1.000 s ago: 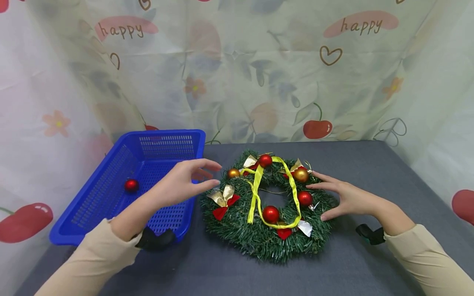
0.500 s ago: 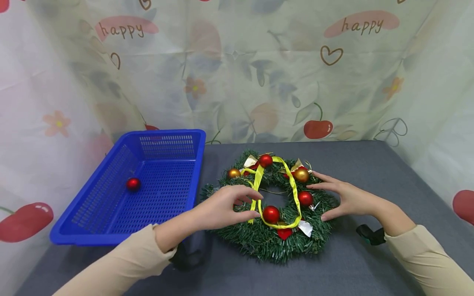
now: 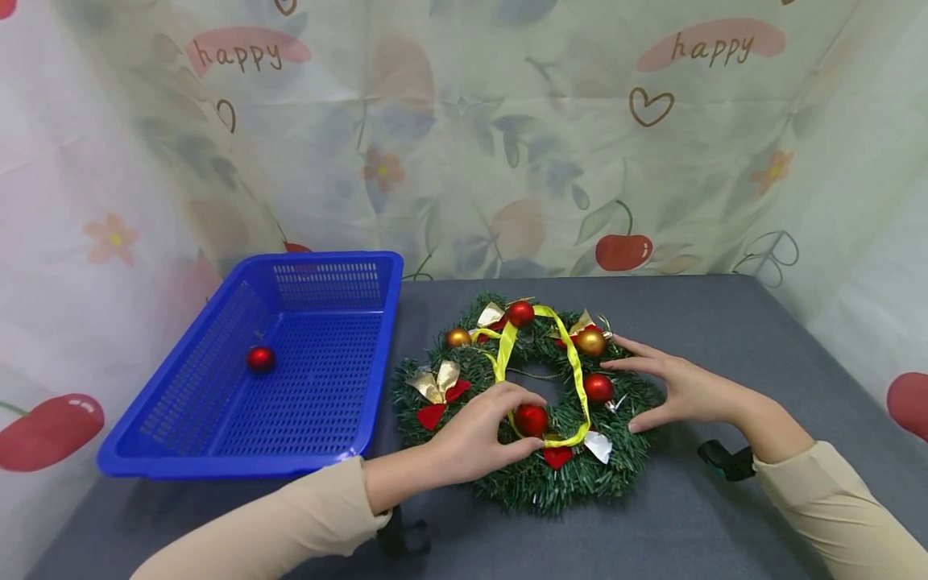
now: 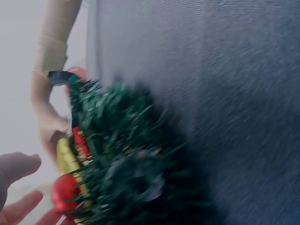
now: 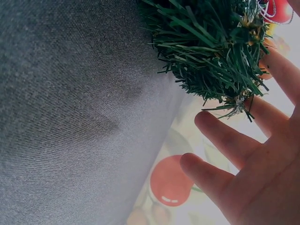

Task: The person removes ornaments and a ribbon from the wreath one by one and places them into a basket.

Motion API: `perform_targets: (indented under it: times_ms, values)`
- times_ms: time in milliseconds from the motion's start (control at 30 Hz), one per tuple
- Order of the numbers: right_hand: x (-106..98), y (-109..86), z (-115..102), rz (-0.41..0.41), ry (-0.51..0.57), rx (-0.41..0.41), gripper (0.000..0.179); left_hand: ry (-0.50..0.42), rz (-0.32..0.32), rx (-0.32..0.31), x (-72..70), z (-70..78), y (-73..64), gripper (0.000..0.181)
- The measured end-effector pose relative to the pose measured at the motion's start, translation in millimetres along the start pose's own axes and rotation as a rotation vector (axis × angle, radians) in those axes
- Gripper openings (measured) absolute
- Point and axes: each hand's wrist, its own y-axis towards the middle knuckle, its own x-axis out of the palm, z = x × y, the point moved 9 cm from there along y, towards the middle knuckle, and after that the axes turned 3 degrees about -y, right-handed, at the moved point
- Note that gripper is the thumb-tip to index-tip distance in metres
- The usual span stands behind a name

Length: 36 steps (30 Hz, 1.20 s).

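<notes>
On my head feed, the round wreath of green artificial needles (image 3: pixel 532 490) lies on the dark grey cloth-covered table (image 3: pixel 739 338), just right of a blue perforated plastic basket (image 3: pixel 319 387). Only this feed shows the basket and the small shiny red ball (image 3: pixel 261 359) inside it. The left hand (image 3: pixel 480 432) arches over the wreath's near side, thumb and fingers parted about a glossy red bauble (image 3: pixel 532 421) framed by a yellow fabric ribbon (image 3: pixel 578 377). The left wrist feed adds what I can't judge from above: the thumb stands clear of the bauble while the fingers sit close to it; contact I can't tell. The right hand (image 3: pixel 681 391) is spread wide at the wreath's right edge. Its own wrist feed reveals two fingers free of the needles, the others right beside them.
</notes>
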Motion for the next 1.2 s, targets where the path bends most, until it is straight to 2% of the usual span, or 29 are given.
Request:
perform_targets:
  times_ms: [233, 567, 900, 1200]
  values:
    - [0, 1.4, 0, 0.003, -0.003, 0.000, 0.074, -0.014, 0.062, -0.063, 5.5, -13.6, 2.5, 0.041]
    - [-1, 2.2, 0, 0.003, -0.005, -0.004, 0.075, -0.071, 0.079, -0.108, 9.3, -26.4, 5.0, 0.042]
    - [1, 1.7, 2, -0.002, -0.006, -0.001, 0.074, -0.099, 0.087, -0.125, 8.9, -27.4, 4.0, 0.038]
    - [2, 0.7, 3, 0.003, -0.006, -0.005, 0.074, -0.146, 0.113, -0.120, 1.6, -19.5, -0.8, 0.039]
